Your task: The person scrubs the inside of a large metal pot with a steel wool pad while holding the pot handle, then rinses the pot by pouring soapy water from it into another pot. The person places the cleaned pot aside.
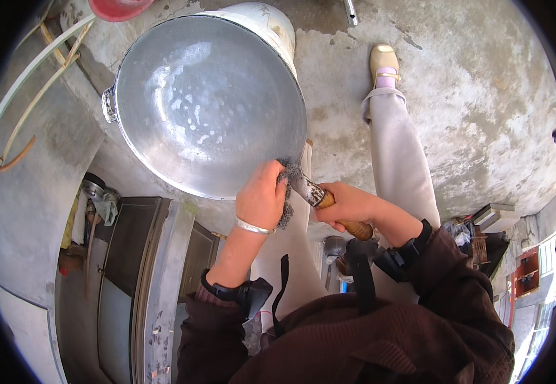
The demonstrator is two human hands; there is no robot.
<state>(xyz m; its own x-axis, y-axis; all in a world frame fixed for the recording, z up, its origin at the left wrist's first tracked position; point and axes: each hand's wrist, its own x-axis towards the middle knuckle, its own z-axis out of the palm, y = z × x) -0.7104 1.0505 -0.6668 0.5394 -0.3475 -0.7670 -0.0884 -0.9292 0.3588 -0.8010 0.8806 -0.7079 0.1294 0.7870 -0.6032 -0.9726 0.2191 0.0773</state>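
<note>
A large metal wok [239, 129] rests over a white bucket [278, 29], its inside wet and shiny. My right hand [347, 206] is closed around the wok's wooden handle [357, 230], behind a worn, blackened metal socket [310, 191]. At the near rim, where that socket joins the pan, my left hand [262, 194] grips a grey steel-wool scourer [287, 173]. The scourer touches the metal there, and part of it hangs below my fingers. My left fingertips are partly hidden. A small loop handle [109, 104] sticks out from the wok's far left side.
A red basin [118, 7] lies at the top left, near a curved-rail frame [43, 91]. A metal tube end [351, 13] lies on the concrete floor [474, 110]. My outstretched leg [400, 144] is right of the wok. A dark door [127, 249] stands lower left.
</note>
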